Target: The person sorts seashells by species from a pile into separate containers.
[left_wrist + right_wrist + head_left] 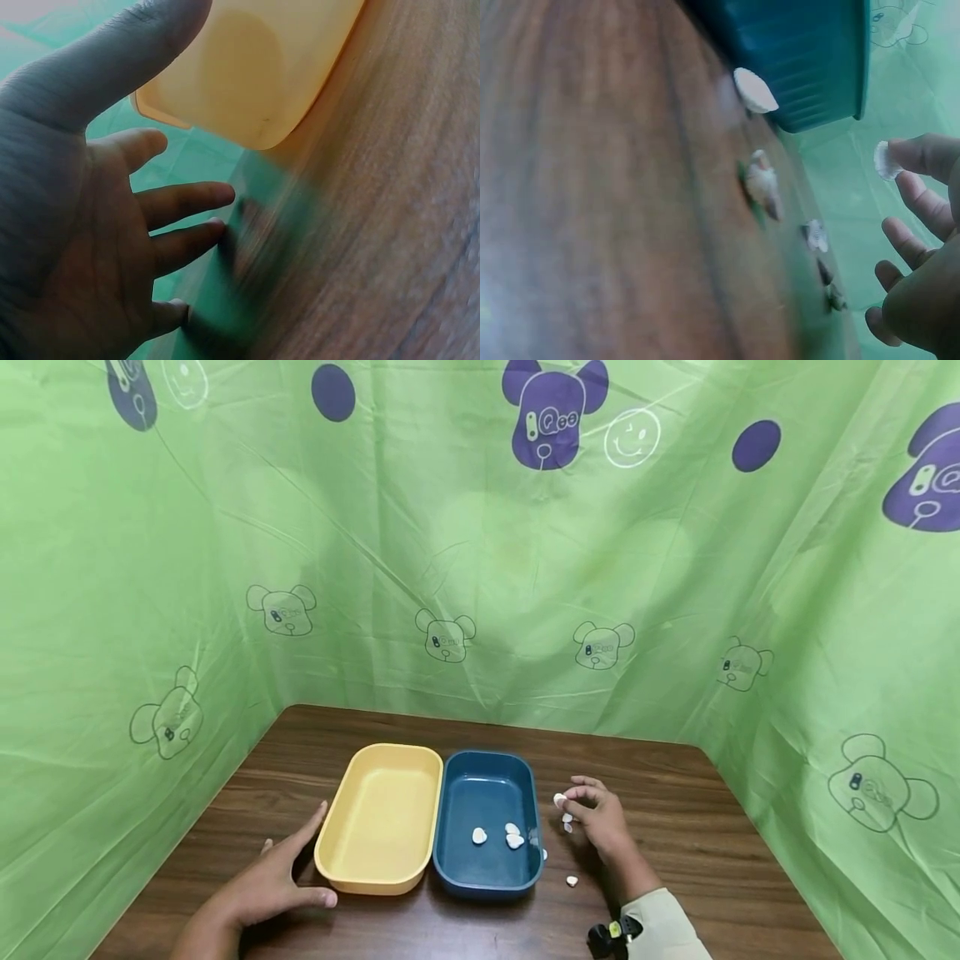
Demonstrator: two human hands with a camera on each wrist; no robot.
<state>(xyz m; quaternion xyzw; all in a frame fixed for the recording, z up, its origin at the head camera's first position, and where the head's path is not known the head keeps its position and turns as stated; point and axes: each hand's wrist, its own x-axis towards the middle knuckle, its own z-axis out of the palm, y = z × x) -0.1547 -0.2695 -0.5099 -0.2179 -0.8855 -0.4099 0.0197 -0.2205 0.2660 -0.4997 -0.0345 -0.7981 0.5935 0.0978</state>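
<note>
Between thumb and index finger, my right hand (600,822) pinches a small white seashell (885,160), raised off the table to the right of the blue tub (487,797). Inside that tub lie a few more shells (479,836). Other shells are scattered on the wood beside it, among them a ridged white shell (755,91) close to the tub's wall and a pale shell (572,881) nearer the front. My left hand (273,881) is spread around the near left corner of the yellow tub (382,818), holding nothing; whether its fingertips touch the tub, I cannot tell.
Both tubs stand side by side on a brown wooden table (645,777). A green printed curtain (487,543) hangs behind the table and along both sides. The yellow tub shows a bare floor.
</note>
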